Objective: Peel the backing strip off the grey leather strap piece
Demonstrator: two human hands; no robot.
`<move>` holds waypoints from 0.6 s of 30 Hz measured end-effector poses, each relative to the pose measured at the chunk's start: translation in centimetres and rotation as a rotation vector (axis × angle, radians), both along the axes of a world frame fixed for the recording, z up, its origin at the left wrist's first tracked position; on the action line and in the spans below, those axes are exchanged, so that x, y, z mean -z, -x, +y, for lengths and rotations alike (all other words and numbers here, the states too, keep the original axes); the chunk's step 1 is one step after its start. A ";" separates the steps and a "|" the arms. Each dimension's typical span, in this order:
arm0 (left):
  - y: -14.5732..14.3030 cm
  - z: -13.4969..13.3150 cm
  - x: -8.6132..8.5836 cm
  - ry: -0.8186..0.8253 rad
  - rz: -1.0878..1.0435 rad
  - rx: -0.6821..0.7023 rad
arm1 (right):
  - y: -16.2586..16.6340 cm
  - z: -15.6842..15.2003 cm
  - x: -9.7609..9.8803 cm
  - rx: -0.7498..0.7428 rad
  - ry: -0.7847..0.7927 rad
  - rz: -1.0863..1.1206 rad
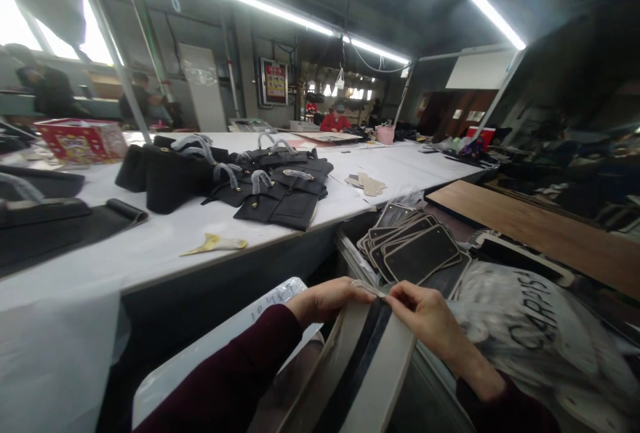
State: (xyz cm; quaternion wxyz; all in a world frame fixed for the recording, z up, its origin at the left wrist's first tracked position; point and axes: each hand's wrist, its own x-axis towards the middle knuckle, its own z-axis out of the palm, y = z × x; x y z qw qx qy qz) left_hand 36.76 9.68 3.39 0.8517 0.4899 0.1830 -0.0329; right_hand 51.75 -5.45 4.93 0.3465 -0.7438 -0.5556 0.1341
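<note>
My left hand (327, 299) and my right hand (430, 319) both pinch the top edge of a long grey and black bag panel (370, 366) that runs down toward me at the bottom centre. Their fingertips almost meet on a thin strip at that edge. Just beyond my hands lies a fanned stack of dark rounded panels (415, 249). A clear plastic bag with black lettering (530, 326) sits right of my right hand.
A long white worktable (165, 239) carries a pile of black handbags (250, 183), a yellowish scrap (215, 243), beige cut pieces (369, 184) and a red box (83, 139). A wooden board (540, 226) lies on the right. A person in red sits far back (335, 121).
</note>
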 end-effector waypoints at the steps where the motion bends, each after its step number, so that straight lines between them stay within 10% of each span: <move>1: 0.0 0.0 0.1 0.004 -0.003 0.003 | 0.0 -0.1 0.0 0.000 -0.008 0.006; 18: 0.7 -1.0 1.2 -0.034 -0.025 0.060 | -0.2 -2.0 3.2 0.199 -0.129 0.574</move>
